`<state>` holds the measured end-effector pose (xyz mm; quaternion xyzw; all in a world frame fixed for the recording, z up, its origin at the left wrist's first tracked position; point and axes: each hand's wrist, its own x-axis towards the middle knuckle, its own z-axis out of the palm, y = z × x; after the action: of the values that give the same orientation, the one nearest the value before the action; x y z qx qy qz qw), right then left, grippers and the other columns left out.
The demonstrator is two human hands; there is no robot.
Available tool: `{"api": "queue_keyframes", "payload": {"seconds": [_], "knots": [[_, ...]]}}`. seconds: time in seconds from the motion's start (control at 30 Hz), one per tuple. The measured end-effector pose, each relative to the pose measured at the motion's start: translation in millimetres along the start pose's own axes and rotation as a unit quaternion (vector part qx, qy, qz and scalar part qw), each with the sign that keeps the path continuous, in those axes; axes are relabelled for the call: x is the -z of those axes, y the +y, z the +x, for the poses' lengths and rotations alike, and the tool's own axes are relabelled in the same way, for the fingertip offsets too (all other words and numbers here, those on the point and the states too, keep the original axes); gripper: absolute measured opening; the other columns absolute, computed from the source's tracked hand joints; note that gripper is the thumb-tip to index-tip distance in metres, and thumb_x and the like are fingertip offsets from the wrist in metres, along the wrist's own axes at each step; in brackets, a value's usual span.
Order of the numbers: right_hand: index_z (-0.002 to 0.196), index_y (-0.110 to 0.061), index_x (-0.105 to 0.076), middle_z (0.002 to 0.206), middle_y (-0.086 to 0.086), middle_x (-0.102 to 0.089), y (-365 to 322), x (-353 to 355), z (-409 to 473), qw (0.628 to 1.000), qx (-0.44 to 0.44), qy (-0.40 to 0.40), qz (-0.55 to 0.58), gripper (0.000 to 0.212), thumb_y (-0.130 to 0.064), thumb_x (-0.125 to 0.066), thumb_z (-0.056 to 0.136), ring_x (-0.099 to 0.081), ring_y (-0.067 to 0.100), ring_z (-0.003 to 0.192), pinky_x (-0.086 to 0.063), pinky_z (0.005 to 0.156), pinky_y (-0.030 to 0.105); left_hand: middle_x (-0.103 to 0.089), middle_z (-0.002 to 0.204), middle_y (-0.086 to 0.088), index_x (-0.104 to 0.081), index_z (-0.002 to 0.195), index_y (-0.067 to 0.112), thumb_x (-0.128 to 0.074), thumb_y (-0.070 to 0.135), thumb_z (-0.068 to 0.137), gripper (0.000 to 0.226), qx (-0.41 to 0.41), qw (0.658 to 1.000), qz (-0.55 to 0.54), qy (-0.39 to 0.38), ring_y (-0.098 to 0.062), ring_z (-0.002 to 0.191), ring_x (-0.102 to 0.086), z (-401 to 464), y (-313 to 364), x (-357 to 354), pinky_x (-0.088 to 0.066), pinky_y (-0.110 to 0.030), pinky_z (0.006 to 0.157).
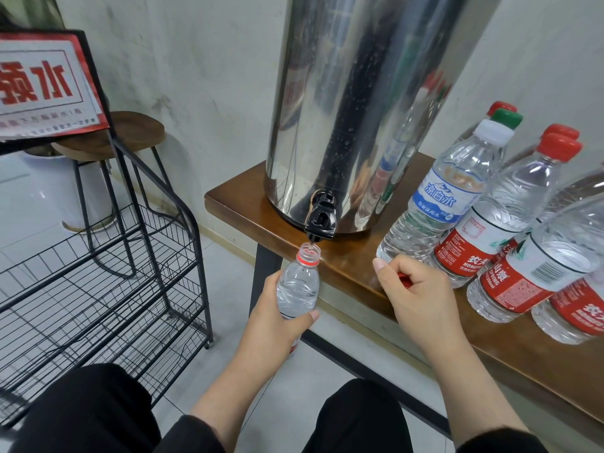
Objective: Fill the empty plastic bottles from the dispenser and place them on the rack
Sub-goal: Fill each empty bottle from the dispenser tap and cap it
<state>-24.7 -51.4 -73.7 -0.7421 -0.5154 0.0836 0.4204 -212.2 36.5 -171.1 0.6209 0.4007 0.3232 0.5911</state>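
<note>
Head view, starting nearest at the bottom of the frame: two dark-clad knees and two bare forearms reach up toward the centre. The left hand [277, 317] is wrapped round the lower body of an uncapped clear bottle [298, 282], thumb across its front at lower centre, fingers curled behind it. The bottle stands nearly upright, its long axis leaning a little to the upper right, with the open mouth and red neck ring directly under the black tap [321, 220] and very close to it. Just right of the bottle, the right hand [415, 289] rests at the counter's front edge, fingers curled in a loose fist round a small red piece [405, 280], apparently a cap, though only a sliver shows.

The brown wooden counter [353, 273] runs from centre to lower right on a dark metal frame. At right centre on it stand several capped plastic bottles, one with a blue label [439, 197], the others with red labels [470, 246]. Behind the tap, the tall steel dispenser [353, 109] fills the upper centre.

At lower left stands a black wire rack [108, 282] on the tiled floor. Farther back at left are a wooden stool [130, 132] and a red-and-white sign [42, 89] in the upper left corner.
</note>
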Motion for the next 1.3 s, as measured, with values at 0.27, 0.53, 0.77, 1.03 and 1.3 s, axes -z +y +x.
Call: {"api": "queue_keyframes", "payload": {"seconds": [0.27,0.53,0.77,1.03,1.3], "knots": [[0.068,-0.008,-0.061,0.063,0.006,-0.059,0.1,0.1,-0.7,1.0,0.01,0.001,0.007,0.042,-0.037,-0.058,0.098,-0.054,0.023,0.062,-0.041,0.056,0.031,-0.064,0.118,0.018,-0.042,0.137,0.044,-0.082,0.027,0.086,0.067,0.001,1.0,0.01,0.005,-0.007,0.108,-0.064,0.3,-0.8,0.3,-0.049,-0.012,0.077],[0.087,-0.027,-0.066,0.069,-0.009,-0.062,-2.9,4.1,-1.7,1.0,0.006,-0.014,0.027,0.018,-0.027,-0.056,0.103,-0.056,0.004,0.064,-0.042,0.06,0.015,-0.063,0.121,0.014,-0.04,0.14,0.041,-0.08,0.026,0.088,0.068,0.004,1.0,0.011,0.003,-0.012,0.106,-0.064,0.0,1.9,0.1,-0.05,-0.008,0.064],[0.105,-0.049,-0.065,0.085,-0.01,-0.066,-59.5,10.1,1.2,0.992,0.109,0.021,0.065,0.025,-0.026,-0.062,0.099,-0.061,0.005,0.077,-0.045,0.069,0.011,-0.063,0.121,0.016,-0.041,0.14,0.042,-0.081,0.026,0.087,0.068,0.002,1.0,0.021,0.006,-0.009,0.11,-0.063,2.0,0.4,0.3,-0.047,-0.007,0.069],[0.122,-0.032,-0.073,0.092,-0.017,-0.068,-95.4,2.3,24.0,0.977,0.196,-0.064,-0.051,0.032,-0.046,-0.06,0.096,-0.064,0.006,0.093,-0.048,0.083,0.022,-0.065,0.124,0.016,-0.041,0.14,0.043,-0.082,0.027,0.086,0.071,-0.012,1.0,0.006,0.004,-0.007,0.113,-0.063,3.1,-0.7,0.5,-0.048,-0.008,0.075],[0.129,-0.031,-0.069,0.075,-0.016,-0.05,-95.3,2.9,30.1,0.96,0.227,-0.088,-0.138,0.042,-0.049,-0.065,0.091,-0.055,0.011,0.079,-0.046,0.073,0.024,-0.066,0.123,0.018,-0.042,0.136,0.048,-0.083,0.03,0.084,0.069,-0.013,1.0,-0.008,0.003,-0.009,0.114,-0.064,5.9,-5.5,-0.1,-0.054,-0.03,0.094]]}}
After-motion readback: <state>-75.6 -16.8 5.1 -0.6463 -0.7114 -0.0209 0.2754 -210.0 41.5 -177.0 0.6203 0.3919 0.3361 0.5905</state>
